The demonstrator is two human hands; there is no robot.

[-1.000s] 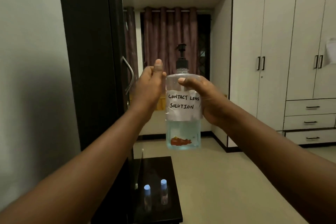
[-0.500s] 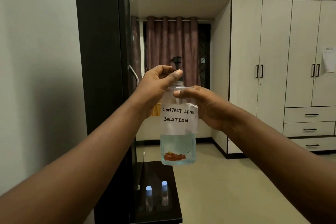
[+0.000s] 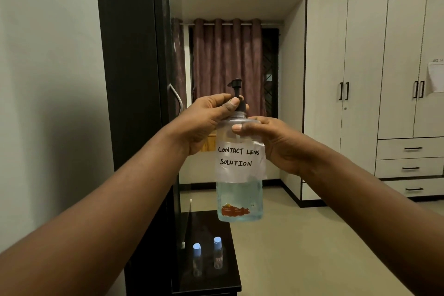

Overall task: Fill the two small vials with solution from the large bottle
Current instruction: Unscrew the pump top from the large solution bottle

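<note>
Since the earlier frames the left hand [image 3: 204, 122] has come off its thumbs-up beside the bottle and is now pinching the black collar of the pump cap [image 3: 236, 94] between thumb and curled fingers. One large bottle [image 3: 239, 170] is hanging upright in mid-air at the centre of view — the right hand [image 3: 271, 144] is wrapping its shoulder from the 3 o'clock side, thumb lying across the front above the paper label reading CONTACT LENS SOLUTION. Bluish liquid is filling roughly its lower third.

Two small vials are standing upright below, at about 6 o'clock from the bottle: the left vial [image 3: 197, 259] and the right vial [image 3: 218, 256], each with a light-blue cap on, near each other but apart. They are sitting on one small dark table [image 3: 230, 281], which is butting against a tall dark cabinet [image 3: 129, 79] at 9 o'clock. Both forearms are crossing the lower corners of the view, the left one covering the cabinet's base.

Beyond, maroon curtains [image 3: 228, 65] are hanging in a recess at 12 o'clock — cream wardrobes [image 3: 360, 67] with three drawers are lining the wall at 3 o'clock, over a pale tiled floor [image 3: 312, 247].
</note>
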